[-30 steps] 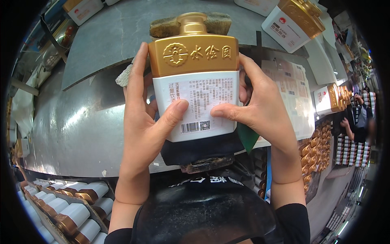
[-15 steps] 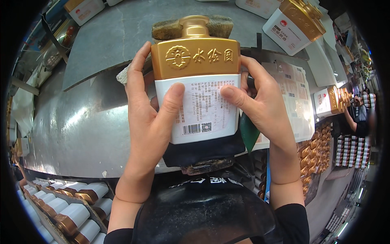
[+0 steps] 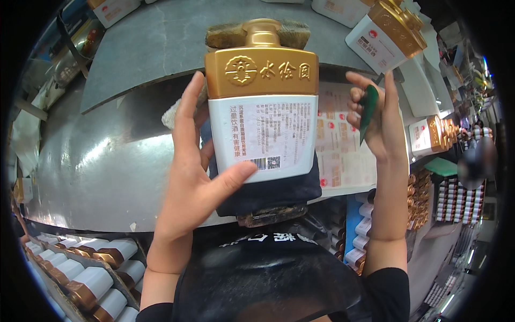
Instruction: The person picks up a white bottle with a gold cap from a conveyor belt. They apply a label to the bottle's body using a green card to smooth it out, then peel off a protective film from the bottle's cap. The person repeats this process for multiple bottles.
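A flat bottle (image 3: 263, 134) with a gold shoulder and neck and a white body lies tilted back on a dark cloth pad (image 3: 257, 197), its printed label facing me. Its neck rests against a worn brown block (image 3: 228, 35). My left hand (image 3: 188, 166) holds the bottle's left side, thumb over the lower label corner and fingers along the edge. Off to the right and apart from the bottle, my right hand (image 3: 383, 118) is raised, its fingers curled around a flat green pointed piece (image 3: 369, 110). Part of this piece is hidden in the palm.
Sheets of labels (image 3: 343, 155) lie on the metal table (image 3: 107, 172) right of the bottle. A whitish cloth (image 3: 174, 115) sits behind my left hand. More bottles stand at the far right (image 3: 378, 43) and fill crates at lower left (image 3: 91, 279). Another person (image 3: 477, 161) is blurred at right.
My right hand has let go of the bottle's right side and moved right, with the green piece now showing in it. My left thumb has slid down toward the label's lower corner.
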A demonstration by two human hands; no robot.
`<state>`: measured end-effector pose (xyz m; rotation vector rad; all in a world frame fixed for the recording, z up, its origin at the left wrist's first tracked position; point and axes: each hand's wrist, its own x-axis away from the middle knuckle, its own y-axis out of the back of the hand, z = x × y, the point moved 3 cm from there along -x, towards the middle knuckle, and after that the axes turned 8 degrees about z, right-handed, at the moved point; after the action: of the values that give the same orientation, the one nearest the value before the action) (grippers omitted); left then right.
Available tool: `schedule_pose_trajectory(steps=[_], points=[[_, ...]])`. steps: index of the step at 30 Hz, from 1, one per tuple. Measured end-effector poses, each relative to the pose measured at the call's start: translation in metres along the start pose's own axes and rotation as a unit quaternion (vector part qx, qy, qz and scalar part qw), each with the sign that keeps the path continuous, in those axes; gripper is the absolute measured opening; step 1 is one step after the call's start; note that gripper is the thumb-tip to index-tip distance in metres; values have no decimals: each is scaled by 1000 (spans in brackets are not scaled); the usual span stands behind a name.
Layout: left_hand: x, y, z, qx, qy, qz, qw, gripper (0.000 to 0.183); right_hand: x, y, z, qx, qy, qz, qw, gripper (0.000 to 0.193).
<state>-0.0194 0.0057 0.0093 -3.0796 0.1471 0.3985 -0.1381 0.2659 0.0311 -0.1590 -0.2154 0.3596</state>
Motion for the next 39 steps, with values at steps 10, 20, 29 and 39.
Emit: schedule_pose_trajectory(steps=[10, 20, 29, 39], points=[[2, -9, 4, -3, 24, -23, 999, 105, 34, -95, 32, 521, 313, 117, 786, 32], [24, 16, 3, 8, 8, -74, 997, 56, 79, -115, 2, 578, 500, 209, 610, 20], [24, 14, 3, 5, -12, -90, 996, 50, 88, -88, 6, 609, 429, 251, 618, 19], [21, 12, 7, -6, 3, -98, 995, 47, 69, -76, 20, 589, 388, 183, 685, 23]])
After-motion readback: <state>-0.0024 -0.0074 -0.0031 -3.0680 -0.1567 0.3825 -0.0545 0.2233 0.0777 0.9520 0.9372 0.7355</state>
